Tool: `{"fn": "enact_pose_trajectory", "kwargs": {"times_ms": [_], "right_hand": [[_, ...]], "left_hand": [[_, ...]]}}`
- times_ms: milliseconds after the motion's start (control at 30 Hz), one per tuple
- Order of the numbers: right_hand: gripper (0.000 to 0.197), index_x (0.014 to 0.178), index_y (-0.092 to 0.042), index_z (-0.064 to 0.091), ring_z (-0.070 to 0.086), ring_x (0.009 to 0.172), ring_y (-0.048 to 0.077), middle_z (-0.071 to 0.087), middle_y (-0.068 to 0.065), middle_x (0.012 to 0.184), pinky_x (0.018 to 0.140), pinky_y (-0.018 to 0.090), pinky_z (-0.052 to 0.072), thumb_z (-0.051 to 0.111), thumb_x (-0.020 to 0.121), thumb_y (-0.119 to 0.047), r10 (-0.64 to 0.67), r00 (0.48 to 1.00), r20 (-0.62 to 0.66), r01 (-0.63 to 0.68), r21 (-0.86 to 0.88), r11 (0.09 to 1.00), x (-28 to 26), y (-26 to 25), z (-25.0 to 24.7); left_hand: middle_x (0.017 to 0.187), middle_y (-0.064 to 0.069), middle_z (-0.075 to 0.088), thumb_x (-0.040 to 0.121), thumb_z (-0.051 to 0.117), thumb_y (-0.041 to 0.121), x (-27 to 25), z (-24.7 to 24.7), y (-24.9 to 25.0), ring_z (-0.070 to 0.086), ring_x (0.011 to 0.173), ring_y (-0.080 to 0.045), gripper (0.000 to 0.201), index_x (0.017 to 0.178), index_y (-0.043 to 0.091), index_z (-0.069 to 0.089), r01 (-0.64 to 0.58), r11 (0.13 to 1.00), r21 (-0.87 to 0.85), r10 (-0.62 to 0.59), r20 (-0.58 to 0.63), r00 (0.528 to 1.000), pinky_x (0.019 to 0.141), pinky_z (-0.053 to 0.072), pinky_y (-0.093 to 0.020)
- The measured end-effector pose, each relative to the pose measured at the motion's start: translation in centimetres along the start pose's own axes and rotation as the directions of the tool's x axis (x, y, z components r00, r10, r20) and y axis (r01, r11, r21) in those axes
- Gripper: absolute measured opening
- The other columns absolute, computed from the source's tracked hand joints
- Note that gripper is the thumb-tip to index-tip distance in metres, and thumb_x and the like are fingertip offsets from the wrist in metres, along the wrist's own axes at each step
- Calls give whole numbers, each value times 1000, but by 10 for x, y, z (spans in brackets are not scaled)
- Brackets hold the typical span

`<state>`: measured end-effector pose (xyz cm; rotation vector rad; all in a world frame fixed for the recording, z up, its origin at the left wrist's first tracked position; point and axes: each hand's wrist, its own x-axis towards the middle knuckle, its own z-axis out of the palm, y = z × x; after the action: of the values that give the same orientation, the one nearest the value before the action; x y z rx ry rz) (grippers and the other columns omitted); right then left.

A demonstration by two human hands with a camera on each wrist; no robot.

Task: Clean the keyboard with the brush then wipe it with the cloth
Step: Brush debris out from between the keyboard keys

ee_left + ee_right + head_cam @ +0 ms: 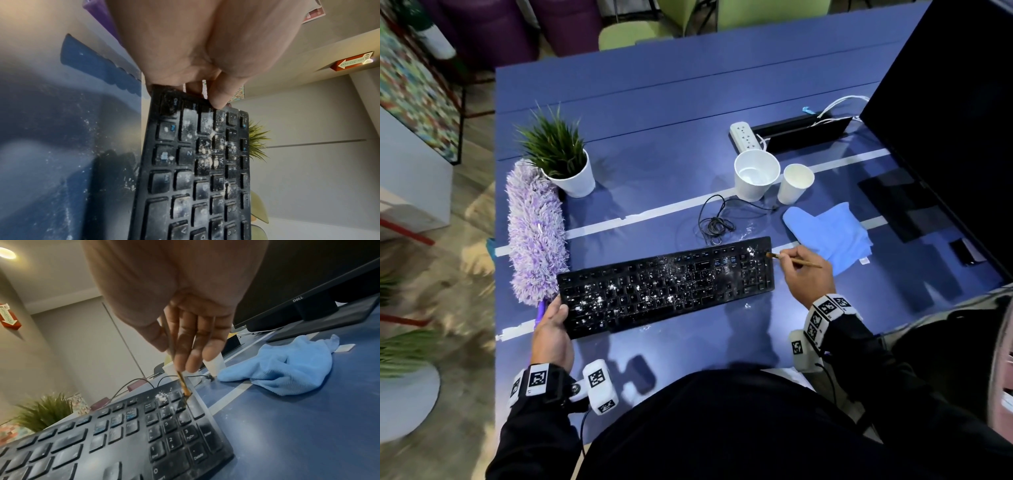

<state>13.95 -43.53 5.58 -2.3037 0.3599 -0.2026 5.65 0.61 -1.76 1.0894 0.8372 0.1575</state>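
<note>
A black keyboard (667, 284) speckled with white dust lies on the blue table (654, 137). My left hand (553, 325) grips its left end, thumb on top of the keyboard (197, 170) in the left wrist view. My right hand (804, 270) pinches a thin wooden brush (796, 260), its bristles touching the keyboard's far right corner. In the right wrist view the brush (183, 382) tip sits on the numeric pad of the keyboard (123, 434), next to a clump of white dust. A light blue cloth (828, 233) lies crumpled just right of the keyboard; the cloth (283, 368) is untouched.
A purple fluffy duster (534, 233) lies left of the keyboard, beside a potted plant (561, 157). Two white paper cups (756, 174) stand behind, with a coiled black cable (714, 221), a power strip (744, 135) and a dark monitor (955, 102) at right.
</note>
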Motion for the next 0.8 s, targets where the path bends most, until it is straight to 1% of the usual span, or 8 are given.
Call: {"fn": "enact_pose_trajectory", "kwargs": {"times_ms": [33, 133, 167, 300, 467, 567, 667, 800], "right_hand": [[11, 78, -12, 70, 60, 66, 11, 72, 7, 74, 66, 3, 40, 66, 88, -13, 4, 999, 42, -4, -6, 1000, 3, 2, 0], [17, 73, -16, 70, 67, 81, 22, 73, 5, 80, 79, 26, 52, 63, 87, -22, 119, 959, 259, -65, -207, 976, 6, 16, -1], [19, 73, -14, 69, 68, 82, 24, 73, 5, 79, 80, 29, 54, 61, 88, -24, 138, 955, 263, -78, -226, 971, 6, 16, -1], [10, 81, -13, 71, 65, 73, 15, 70, -3, 75, 71, 6, 45, 66, 89, -17, -1, 995, 102, 5, -32, 999, 0, 8, 0], [22, 75, -9, 70, 68, 78, 28, 73, 8, 75, 77, 31, 54, 59, 90, -21, 89, 964, 249, -24, -253, 967, 1, 12, 2], [13, 80, -12, 70, 69, 79, 25, 74, 5, 83, 79, 29, 53, 62, 90, -16, 17, 987, 159, 6, -147, 989, 0, 8, 1], [14, 75, -20, 66, 67, 78, 18, 74, 3, 85, 82, 22, 50, 65, 88, -15, 27, 970, 241, 2, -119, 993, -2, 7, 3], [13, 82, -17, 70, 65, 82, 26, 74, 6, 86, 72, 26, 47, 61, 90, -23, 126, 984, 124, -91, -258, 962, -1, 13, -2]], "left_hand": [[146, -9, 45, 98, 33, 1, 1, -2, -1, 44, 135, -21, 49, 147, 5, 35, 3, 1000, 7, -3, 10, 1000, 118, 27, -39], [147, -13, 46, 96, 37, 5, 6, -8, -4, 45, 135, -23, 49, 145, 6, 40, 11, 1000, 21, -13, 55, 998, 117, 28, -42], [149, -12, 44, 95, 39, 7, 6, -10, -2, 46, 135, -22, 49, 145, 7, 41, 17, 1000, 25, -18, 54, 998, 117, 28, -42], [151, -8, 43, 93, 43, 10, 6, -12, 0, 45, 135, -20, 51, 143, 10, 44, 19, 999, 38, -20, 33, 999, 118, 27, -42], [152, -7, 41, 86, 52, 18, 12, -22, -2, 45, 136, -20, 55, 141, 14, 48, 12, 998, 60, -15, 66, 998, 118, 26, -44], [148, -6, 47, 86, 50, 16, 11, -22, -2, 45, 136, -19, 56, 141, 13, 47, 8, 997, 73, -12, 53, 999, 119, 24, -43], [147, -5, 49, 85, 52, 19, 13, -24, -3, 45, 136, -19, 56, 140, 15, 49, 14, 996, 84, -18, 55, 998, 119, 24, -44], [149, -8, 46, 87, 49, 16, 12, -22, -3, 43, 137, -21, 55, 142, 12, 46, 18, 997, 73, -22, 59, 998, 119, 24, -44]]}}
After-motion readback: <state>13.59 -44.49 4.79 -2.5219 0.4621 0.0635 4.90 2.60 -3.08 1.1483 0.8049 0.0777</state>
